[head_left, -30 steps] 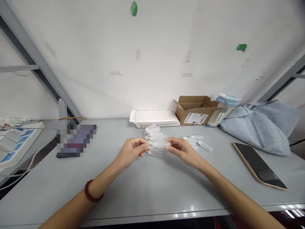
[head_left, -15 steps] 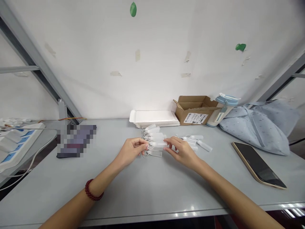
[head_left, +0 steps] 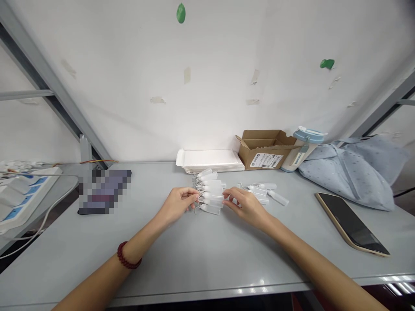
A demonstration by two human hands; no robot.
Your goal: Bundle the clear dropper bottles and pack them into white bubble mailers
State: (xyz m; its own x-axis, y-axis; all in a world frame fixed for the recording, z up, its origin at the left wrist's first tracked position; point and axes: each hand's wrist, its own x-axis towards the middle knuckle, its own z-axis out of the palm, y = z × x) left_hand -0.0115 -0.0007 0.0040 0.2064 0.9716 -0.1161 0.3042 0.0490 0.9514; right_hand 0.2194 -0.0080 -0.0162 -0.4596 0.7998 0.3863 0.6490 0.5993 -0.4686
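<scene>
A power strip (head_left: 19,192) lies at the table's (head_left: 201,259) far-left edge, with a blurred dark thing (head_left: 103,191) to its right. The left hand (head_left: 177,204) curls its fingertips against the cap ends of a row of small clear bottles (head_left: 212,192); whether it pinches one I cannot tell. The bottles lie flat mid-table, side by side from near to far. Their long axes run left to right, with the caps pointing left. The right hand (head_left: 245,205) is loose and released, its fingertips touching the nearest bottle's base. Loose bottles (head_left: 264,190) lie just beyond it. A phone (head_left: 352,224) sits well to the right. Bare tabletop stretches from the hands to the near edge.
</scene>
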